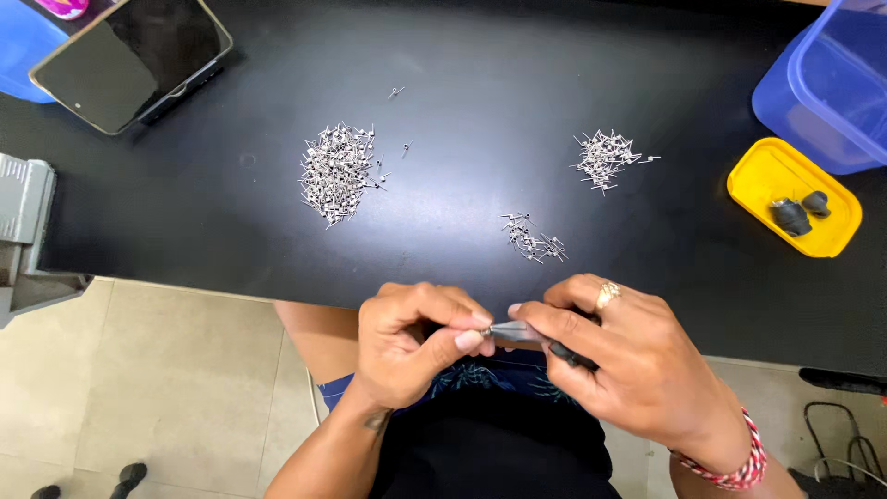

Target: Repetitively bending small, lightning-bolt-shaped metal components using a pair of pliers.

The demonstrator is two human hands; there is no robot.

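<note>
Tweezers (527, 334), thin and silvery with a dark back end, sit in the right hand (628, 365), just off the near edge of the worktop (462, 55) and above the person's lap. The right hand's grip is closed around the tweezers, with the thumb and first finger pressing the sides. The left hand (411, 342) meets it from the other side. Its thumb and first finger are pinched together right at the tip of the tweezers, on something too small to make out.

Going from big to small, the black worktop is the biggest thing and fills the top of the view. At its far right corner stands a blue plastic box (822, 92). At the far left corner lies a dark phone (129, 60), tilted. Just in front of the blue box, near the right edge, is a yellow tray (762, 176) with two small dark parts (799, 212) in it.

Three heaps of tiny metal pins lie on the worktop. The big heap (337, 173) is left of the middle. A smaller heap (605, 159) is toward the right. The smallest heap (533, 240) is closest to the near edge, just beyond the hands. A few loose pins (396, 91) lie apart, farther back.
</note>
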